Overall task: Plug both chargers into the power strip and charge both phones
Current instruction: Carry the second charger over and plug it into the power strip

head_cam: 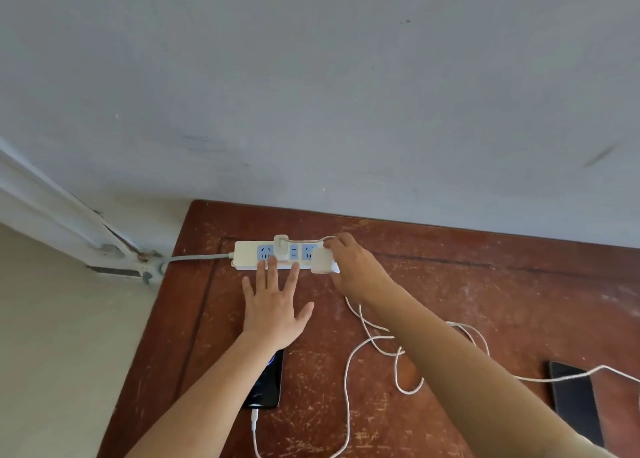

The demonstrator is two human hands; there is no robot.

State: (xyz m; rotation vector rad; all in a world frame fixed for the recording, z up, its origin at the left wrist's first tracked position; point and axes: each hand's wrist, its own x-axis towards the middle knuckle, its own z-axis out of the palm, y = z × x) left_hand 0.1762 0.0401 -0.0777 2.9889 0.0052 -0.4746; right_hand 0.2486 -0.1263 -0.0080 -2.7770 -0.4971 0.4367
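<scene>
1. White power strip lies on the brown table near the wall, one small charger plugged in.
2. My left hand, released flat, presses the strip's near edge.
3. My right hand grasps the second charger at the strip's right end.
4. Two phones: one under my left forearm, cable attached; one at right.
</scene>
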